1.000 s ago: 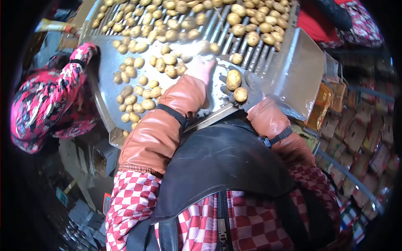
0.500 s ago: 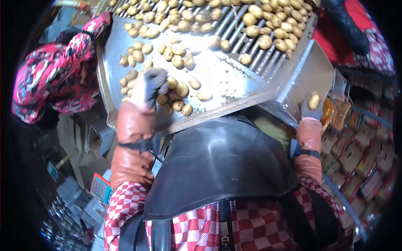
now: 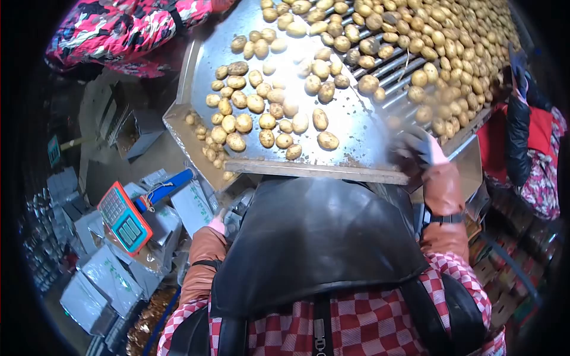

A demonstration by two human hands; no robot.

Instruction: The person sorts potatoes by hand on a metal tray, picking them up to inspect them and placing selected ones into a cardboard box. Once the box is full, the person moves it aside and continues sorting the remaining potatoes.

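My right hand [image 3: 415, 148], in a dark glove and smeared by motion, is over the right end of the metal tray [image 3: 356, 139], beside potatoes on the roller bars [image 3: 386, 74]. What its fingers do is blurred. Down at the left, beside the black apron [image 3: 314, 237], my left hand [image 3: 228, 221] is partly visible below the tray's wooden edge; its fingers are unclear. Several loose potatoes [image 3: 255, 103] lie spread on the tray's left and middle. More potatoes fill a carton [image 3: 196, 152] at the tray's left corner.
An orange and teal scale display [image 3: 126, 218] stands at the lower left among wrapped boxes [image 3: 111, 279]. A co-worker's camouflage sleeve [image 3: 136, 29] reaches in at the upper left. Another person in red [image 3: 540, 133] is at the right. A carton [image 3: 469, 169] sits beside my right arm.
The view has shifted. My left hand has moved from the potatoes on the tray down beside the apron. My right hand, which held a potato over the right carton, is now over the tray.
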